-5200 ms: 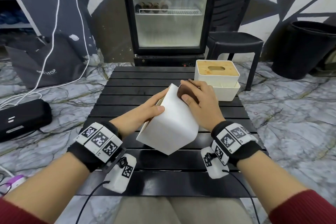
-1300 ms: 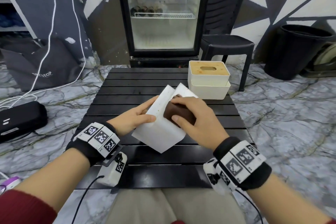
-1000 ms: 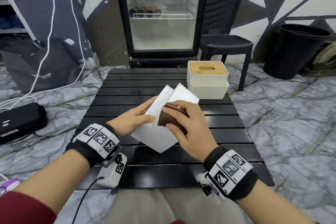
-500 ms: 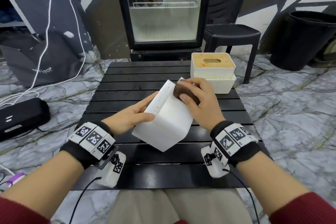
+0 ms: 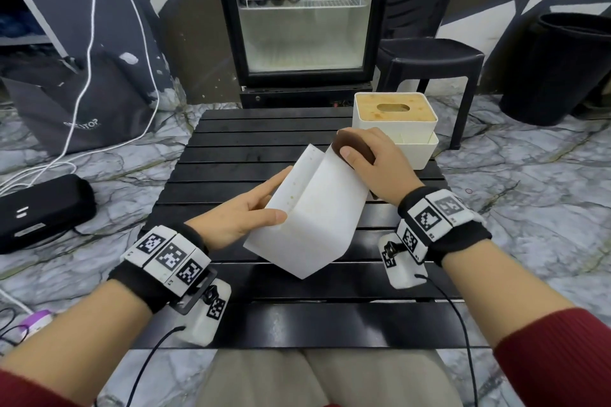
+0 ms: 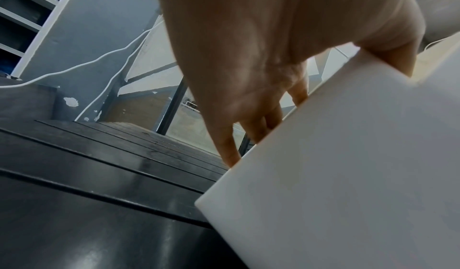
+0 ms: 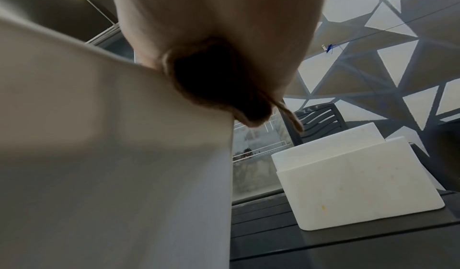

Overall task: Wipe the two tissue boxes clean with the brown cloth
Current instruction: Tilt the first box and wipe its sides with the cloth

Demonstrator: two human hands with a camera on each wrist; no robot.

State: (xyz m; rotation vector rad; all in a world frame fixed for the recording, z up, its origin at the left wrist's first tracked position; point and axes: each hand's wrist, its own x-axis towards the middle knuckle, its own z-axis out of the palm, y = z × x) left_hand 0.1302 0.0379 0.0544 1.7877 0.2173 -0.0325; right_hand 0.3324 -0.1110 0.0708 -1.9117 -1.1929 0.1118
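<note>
Over the black slatted bench I'm gripping one smooth white plastic tissue box, tilted, with my left hand, while my right hand is clutching the balled-up brown cloth against its far edge. Second box, bamboo-lidded, is sitting behind.

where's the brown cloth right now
In the head view the brown cloth is bunched under the right hand, pressed on the far upper end of the tilted white tissue box, just in front of the wood-lidded tissue box.
</note>
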